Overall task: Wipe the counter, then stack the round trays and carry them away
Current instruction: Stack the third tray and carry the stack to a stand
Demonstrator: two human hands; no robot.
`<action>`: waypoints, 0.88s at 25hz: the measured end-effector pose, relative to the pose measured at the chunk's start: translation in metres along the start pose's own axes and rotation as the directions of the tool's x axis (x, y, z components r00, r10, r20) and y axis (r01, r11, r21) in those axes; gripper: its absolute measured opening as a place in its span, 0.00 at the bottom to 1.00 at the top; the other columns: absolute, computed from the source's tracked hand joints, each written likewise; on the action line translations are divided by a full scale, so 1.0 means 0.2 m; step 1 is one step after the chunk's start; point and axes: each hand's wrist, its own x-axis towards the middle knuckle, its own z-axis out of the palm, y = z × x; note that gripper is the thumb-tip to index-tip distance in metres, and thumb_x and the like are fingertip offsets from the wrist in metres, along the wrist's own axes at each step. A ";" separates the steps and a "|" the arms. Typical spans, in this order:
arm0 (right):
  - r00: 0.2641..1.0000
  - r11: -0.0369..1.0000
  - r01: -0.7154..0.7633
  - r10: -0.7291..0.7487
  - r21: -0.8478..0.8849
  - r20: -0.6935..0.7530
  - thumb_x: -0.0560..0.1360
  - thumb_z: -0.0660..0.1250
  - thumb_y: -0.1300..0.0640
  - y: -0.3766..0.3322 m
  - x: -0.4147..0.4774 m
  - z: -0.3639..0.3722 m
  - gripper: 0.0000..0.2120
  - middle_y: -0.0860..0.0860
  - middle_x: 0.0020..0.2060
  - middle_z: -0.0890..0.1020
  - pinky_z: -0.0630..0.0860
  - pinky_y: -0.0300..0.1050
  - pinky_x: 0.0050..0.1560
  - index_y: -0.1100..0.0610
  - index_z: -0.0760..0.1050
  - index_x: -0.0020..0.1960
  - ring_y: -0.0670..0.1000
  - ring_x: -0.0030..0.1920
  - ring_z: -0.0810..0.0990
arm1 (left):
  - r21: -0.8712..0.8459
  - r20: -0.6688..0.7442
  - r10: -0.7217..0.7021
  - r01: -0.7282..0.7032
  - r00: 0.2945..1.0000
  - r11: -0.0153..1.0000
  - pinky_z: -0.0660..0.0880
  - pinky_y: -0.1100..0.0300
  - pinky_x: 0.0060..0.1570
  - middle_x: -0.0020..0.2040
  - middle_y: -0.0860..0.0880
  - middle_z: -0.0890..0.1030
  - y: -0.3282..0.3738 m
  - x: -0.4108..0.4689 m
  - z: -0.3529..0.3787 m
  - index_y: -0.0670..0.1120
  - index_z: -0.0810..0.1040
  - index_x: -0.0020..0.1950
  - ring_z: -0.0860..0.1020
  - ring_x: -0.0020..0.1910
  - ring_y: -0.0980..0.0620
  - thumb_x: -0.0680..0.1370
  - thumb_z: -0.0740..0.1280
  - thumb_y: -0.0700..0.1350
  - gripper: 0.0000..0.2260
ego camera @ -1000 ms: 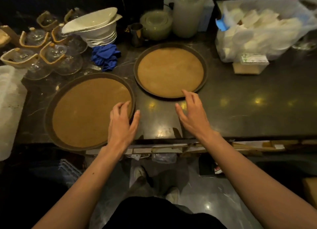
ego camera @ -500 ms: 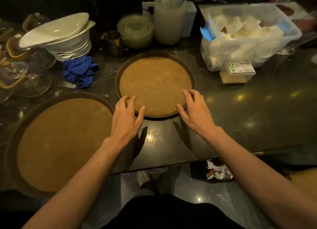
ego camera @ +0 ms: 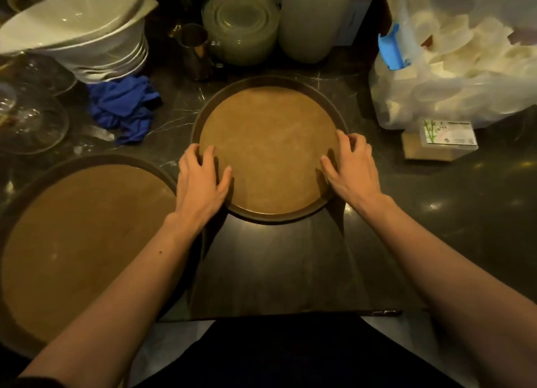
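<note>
Lying flat on the dark surface (ego camera: 436, 213): small round tray (ego camera: 270, 149). Gripping its left rim with curled fingers: left hand (ego camera: 200, 178). Clasping its right rim: right hand (ego camera: 351, 167). Sitting just beside, lower left: large round tray (ego camera: 81, 242). Lying behind: blue cloth (ego camera: 125, 106).

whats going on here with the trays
A person stands at a dark counter with both hands on the smaller round tray. The left hand holds its left rim and the right hand its right rim, fingers curled over the edge, though whether it has lifted cannot be told. A larger round tray lies apart to the left, so nothing is stacked yet. A crumpled blue cloth lies beside stacked white bowls.
</note>
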 end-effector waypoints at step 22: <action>0.971 0.910 -0.239 0.216 0.338 0.104 0.71 0.70 0.38 0.13 0.27 0.07 0.41 0.55 0.65 0.68 0.69 0.52 0.61 0.54 0.59 0.76 0.56 0.65 0.71 | -0.207 0.025 -0.282 0.281 0.959 0.937 0.68 0.45 0.65 0.70 0.41 0.58 -0.02 0.26 0.05 0.47 0.49 0.80 0.67 0.68 0.38 0.70 0.70 0.66 0.49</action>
